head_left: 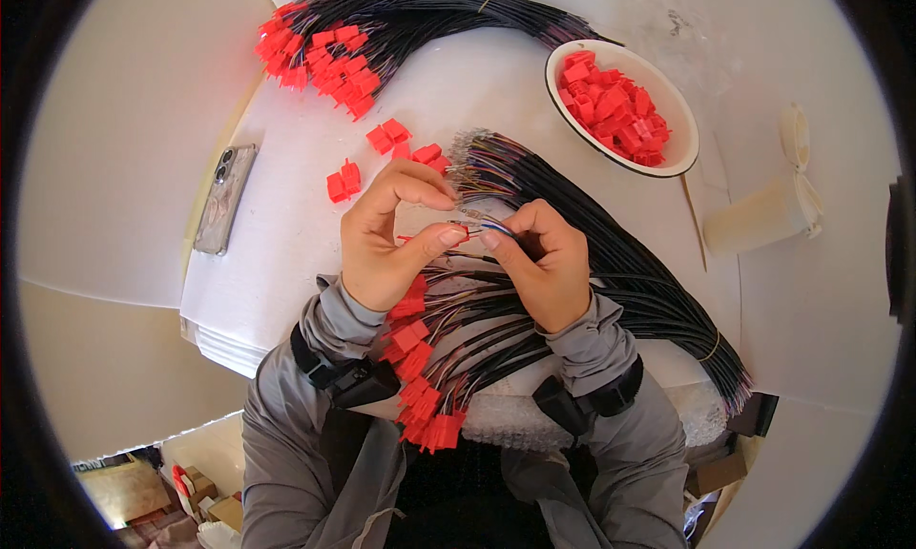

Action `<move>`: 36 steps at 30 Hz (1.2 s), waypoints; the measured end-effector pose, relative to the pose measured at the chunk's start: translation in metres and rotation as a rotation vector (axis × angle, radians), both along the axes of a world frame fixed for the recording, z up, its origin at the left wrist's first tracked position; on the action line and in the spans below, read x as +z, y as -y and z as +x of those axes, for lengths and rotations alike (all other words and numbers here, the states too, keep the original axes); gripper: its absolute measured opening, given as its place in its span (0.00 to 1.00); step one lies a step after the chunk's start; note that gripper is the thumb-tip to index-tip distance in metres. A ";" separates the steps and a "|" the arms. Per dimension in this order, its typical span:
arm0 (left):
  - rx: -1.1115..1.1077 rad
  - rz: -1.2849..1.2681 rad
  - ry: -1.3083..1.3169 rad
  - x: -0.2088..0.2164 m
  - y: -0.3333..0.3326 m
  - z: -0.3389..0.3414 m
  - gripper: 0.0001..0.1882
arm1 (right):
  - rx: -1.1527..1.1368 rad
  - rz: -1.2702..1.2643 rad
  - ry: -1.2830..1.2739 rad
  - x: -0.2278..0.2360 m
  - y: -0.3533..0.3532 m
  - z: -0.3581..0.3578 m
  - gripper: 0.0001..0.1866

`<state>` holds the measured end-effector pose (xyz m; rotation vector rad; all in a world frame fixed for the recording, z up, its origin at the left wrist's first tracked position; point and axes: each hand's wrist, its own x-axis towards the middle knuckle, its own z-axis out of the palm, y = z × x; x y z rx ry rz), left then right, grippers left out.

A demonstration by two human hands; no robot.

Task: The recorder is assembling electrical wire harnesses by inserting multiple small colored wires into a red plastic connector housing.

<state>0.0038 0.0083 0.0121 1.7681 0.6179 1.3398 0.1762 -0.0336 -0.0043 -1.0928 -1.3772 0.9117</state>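
Our left hand [386, 239] pinching small red connector [459, 230] over desk [286, 253]; right hand [544, 263] gripping thin wire [491, 227] at connector. Black wire bundle [611, 253] just behind; bowl [689, 144] of red connectors far right.

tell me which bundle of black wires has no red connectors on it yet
The bundle of black wires running from above the hands to the lower right: its near ends show bare coloured wire tips. The top bundle and the bundle under the wrists end in red connectors.
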 end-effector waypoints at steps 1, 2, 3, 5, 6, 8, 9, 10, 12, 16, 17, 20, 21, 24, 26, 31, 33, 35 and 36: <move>-0.005 0.014 0.006 0.000 0.000 -0.001 0.11 | 0.002 0.000 0.000 0.001 0.000 0.000 0.07; -0.003 0.014 0.006 -0.001 0.001 -0.001 0.11 | 0.004 -0.008 0.006 0.002 0.001 0.000 0.07; 0.000 0.003 0.006 -0.001 0.001 -0.001 0.10 | 0.006 -0.016 0.012 0.003 0.001 0.000 0.07; 0.003 -0.011 0.005 -0.002 0.001 -0.001 0.10 | 0.008 -0.026 0.008 0.002 0.001 -0.001 0.07; 0.014 -0.010 0.001 -0.002 0.001 0.000 0.09 | 0.009 -0.035 0.003 0.001 0.000 -0.001 0.07; 0.024 -0.008 -0.003 -0.002 0.000 0.000 0.08 | 0.020 -0.013 -0.030 -0.001 0.000 -0.001 0.06; 0.026 -0.014 -0.015 -0.002 0.000 0.001 0.08 | 0.031 0.009 -0.064 -0.001 0.000 -0.001 0.06; 0.028 -0.020 -0.027 -0.002 0.000 0.001 0.07 | 0.031 0.009 -0.065 0.000 0.001 -0.002 0.06; 0.024 -0.017 -0.029 -0.002 0.000 0.001 0.06 | 0.023 -0.024 -0.179 0.004 0.002 -0.004 0.05; 0.023 -0.028 -0.037 -0.003 -0.001 0.001 0.06 | 0.035 -0.027 -0.065 0.006 0.002 0.001 0.05; 0.022 -0.028 -0.037 -0.003 -0.001 0.001 0.06 | 0.033 -0.023 -0.053 0.005 0.002 0.001 0.05; 0.023 -0.023 -0.066 -0.004 0.000 0.001 0.07 | 0.029 -0.012 -0.035 0.005 0.002 0.001 0.05; 0.018 -0.035 -0.073 -0.003 0.000 0.002 0.08 | 0.029 -0.005 -0.030 0.005 0.002 0.001 0.05; 0.019 -0.053 -0.106 0.000 0.002 0.004 0.09 | 0.033 -0.029 -0.038 0.003 0.001 0.001 0.05; 0.024 -0.060 -0.134 0.000 0.001 0.003 0.09 | 0.038 -0.032 -0.029 0.003 0.001 0.001 0.05; 0.010 -0.028 -0.118 -0.002 0.001 0.001 0.08 | 0.057 -0.047 -0.009 0.005 0.002 0.001 0.06; 0.006 -0.031 -0.108 -0.004 0.000 0.001 0.08 | 0.057 -0.032 -0.137 0.002 0.002 -0.001 0.06; 0.004 -0.033 -0.099 -0.006 0.000 0.001 0.08 | 0.059 -0.030 -0.166 0.000 0.002 -0.001 0.06; -0.004 -0.036 -0.106 -0.006 0.000 0.000 0.08 | 0.062 -0.028 -0.195 0.000 0.001 0.000 0.06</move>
